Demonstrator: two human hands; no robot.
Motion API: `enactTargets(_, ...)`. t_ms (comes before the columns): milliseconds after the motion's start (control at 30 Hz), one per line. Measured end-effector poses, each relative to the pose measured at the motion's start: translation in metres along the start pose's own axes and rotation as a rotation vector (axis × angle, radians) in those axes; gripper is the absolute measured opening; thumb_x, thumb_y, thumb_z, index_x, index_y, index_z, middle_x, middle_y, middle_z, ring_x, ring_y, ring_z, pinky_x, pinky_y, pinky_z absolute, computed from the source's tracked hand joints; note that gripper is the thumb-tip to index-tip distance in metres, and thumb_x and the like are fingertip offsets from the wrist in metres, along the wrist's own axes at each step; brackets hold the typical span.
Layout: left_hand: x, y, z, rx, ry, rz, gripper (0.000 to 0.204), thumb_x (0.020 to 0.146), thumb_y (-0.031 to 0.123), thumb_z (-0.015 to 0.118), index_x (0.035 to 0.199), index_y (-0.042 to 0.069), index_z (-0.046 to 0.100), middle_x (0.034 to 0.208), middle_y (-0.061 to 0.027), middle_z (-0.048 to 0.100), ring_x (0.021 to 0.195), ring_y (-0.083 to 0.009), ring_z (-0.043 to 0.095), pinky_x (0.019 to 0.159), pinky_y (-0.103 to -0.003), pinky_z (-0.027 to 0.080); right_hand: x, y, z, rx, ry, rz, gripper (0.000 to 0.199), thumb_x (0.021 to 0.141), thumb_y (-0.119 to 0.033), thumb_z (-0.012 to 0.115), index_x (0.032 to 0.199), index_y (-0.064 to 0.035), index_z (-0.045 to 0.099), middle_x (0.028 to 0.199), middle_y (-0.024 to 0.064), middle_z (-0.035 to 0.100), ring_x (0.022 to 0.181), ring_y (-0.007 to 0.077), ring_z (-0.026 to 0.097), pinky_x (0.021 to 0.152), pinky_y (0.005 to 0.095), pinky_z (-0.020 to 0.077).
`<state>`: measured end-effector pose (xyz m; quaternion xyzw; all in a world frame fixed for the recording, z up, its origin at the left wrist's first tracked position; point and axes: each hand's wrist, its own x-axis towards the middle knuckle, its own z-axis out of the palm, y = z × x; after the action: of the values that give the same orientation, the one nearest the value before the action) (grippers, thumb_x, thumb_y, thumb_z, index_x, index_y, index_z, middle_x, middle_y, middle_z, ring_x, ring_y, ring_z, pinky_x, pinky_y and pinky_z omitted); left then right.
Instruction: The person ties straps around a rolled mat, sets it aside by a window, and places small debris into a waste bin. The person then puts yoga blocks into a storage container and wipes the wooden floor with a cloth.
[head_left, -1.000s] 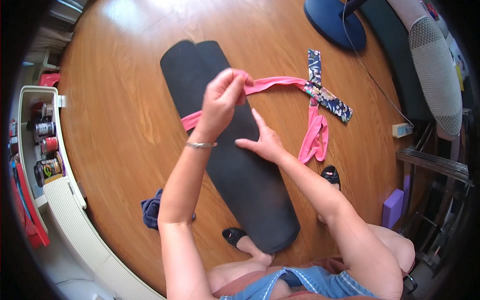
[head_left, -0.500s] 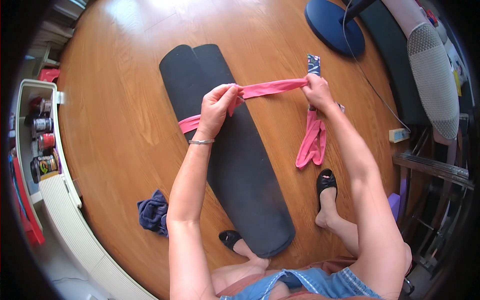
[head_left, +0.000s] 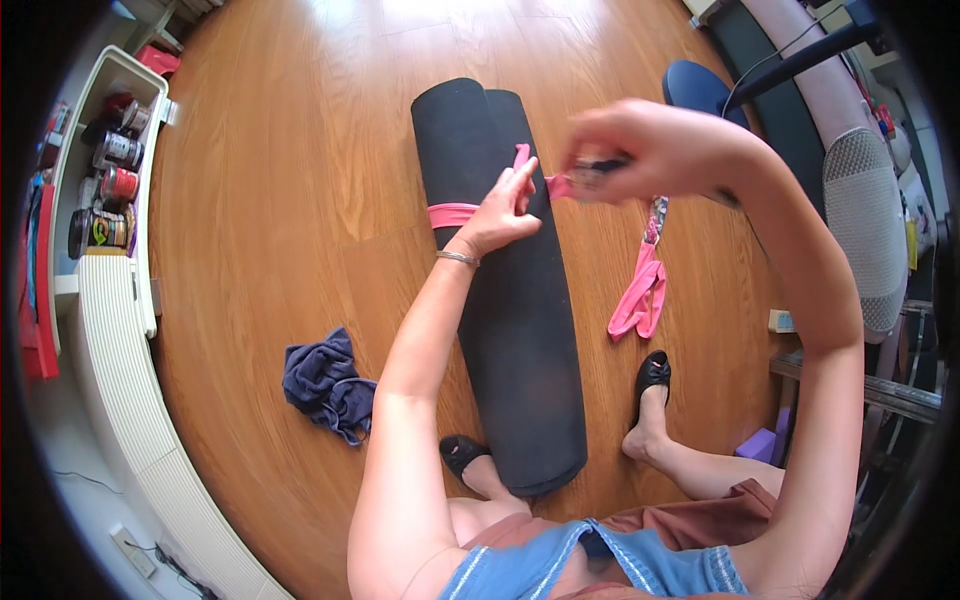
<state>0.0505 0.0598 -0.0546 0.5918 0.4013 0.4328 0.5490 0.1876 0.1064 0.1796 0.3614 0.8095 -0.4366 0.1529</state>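
Left hand [head_left: 500, 212]: pressed flat on top of the rolled black yoga mat [head_left: 505, 290], fingers extended over the pink strap [head_left: 452, 213], not closed around anything; apparently pinning the strap in place against the roll so it cannot slip.

Right hand [head_left: 640, 150]: raised just right of the mat's upper half, clenched on the strap's free length and on a dark patterned end piece (blurred, detail unclear); strap drawn taut between this hand and the mat, presumably to cinch the roll tight.

Pink strap: wrapped across the mat about a third of the way down from its far end, one band showing on the mat's left flank.

Second pink strap loop [head_left: 640, 295]: loose on the wooden floor [head_left: 280, 200], right of the mat, patterned end upward.

Black flat shoes [head_left: 652, 375]: one right of the mat's near end, the other tucked against that end, bracing the roll.

Crumpled navy cloth [head_left: 325, 385]: left of the mat, well apart.

White shelf unit [head_left: 100, 250] with jars: far left of the mat.
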Motion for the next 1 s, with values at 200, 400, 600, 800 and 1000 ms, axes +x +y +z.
enactTargets(200, -0.011, -0.012, 0.003, -0.311, 0.15, 0.051, 0.029, 0.088, 0.025, 0.042, 0.105, 0.003, 0.052, 0.111, -0.0066, 0.05, 0.106, -0.0172, 0.044, 0.09, -0.026, 0.033, 0.087, -0.103, 0.032, -0.386, -0.143, -0.324, 0.033, 0.076, -0.015, 0.054, 0.105, -0.0013, 0.051, 0.075, 0.0082, 0.059, 0.072, 0.0145, 0.057, 0.064, 0.0275, 0.0462)
enactTargets(400, -0.01, 0.004, -0.012, -0.327, 0.101, -0.037, 0.021, 0.087, 0.024, 0.047, 0.091, 0.006, 0.056, 0.084, 0.0017, 0.055, 0.062, -0.0049, 0.044, 0.055, -0.02, 0.037, 0.135, 0.01, 0.002, -0.306, 0.28, -0.258, 0.036, 0.07, 0.002, 0.048, 0.105, -0.0042, 0.055, 0.099, 0.0103, 0.058, 0.08, 0.0148, 0.057, 0.072, 0.0254, 0.0455)
enactTargets(600, -0.019, 0.006, -0.021, -0.21, 0.075, -0.001, 0.023, 0.087, 0.027, 0.046, 0.085, 0.007, 0.058, 0.068, 0.0029, 0.049, 0.059, -0.0048, 0.041, 0.053, -0.018, 0.036, 0.13, 0.083, 0.056, 0.034, 0.017, 0.103, 0.042, 0.069, 0.006, 0.047, 0.107, -0.0096, 0.055, 0.096, 0.0084, 0.059, 0.062, 0.0141, 0.056, 0.056, 0.0252, 0.0474)
enactTargets(800, -0.016, 0.019, -0.044, -0.01, 0.044, -0.058, 0.022, 0.088, 0.026, 0.044, 0.086, 0.007, 0.056, 0.077, 0.0017, 0.056, 0.056, -0.0055, 0.046, 0.053, -0.019, 0.043, 0.131, 0.102, 0.044, 0.0, 0.515, 0.004, 0.012, 0.072, -0.008, 0.057, 0.082, -0.0055, 0.063, 0.071, 0.0122, 0.061, 0.063, 0.0196, 0.057, 0.06, 0.0295, 0.0461)
enactTargets(1000, -0.019, 0.015, -0.07, -0.291, 0.172, -0.181, 0.031, 0.087, 0.033, 0.044, 0.102, 0.009, 0.054, 0.08, -0.0036, 0.059, 0.058, -0.0067, 0.053, 0.052, -0.019, 0.045, 0.104, 0.079, 0.023, -0.03, 0.92, -0.129, 0.012, 0.075, -0.006, 0.054, 0.083, -0.0056, 0.062, 0.072, 0.0113, 0.06, 0.065, 0.0221, 0.057, 0.062, 0.0302, 0.0452)
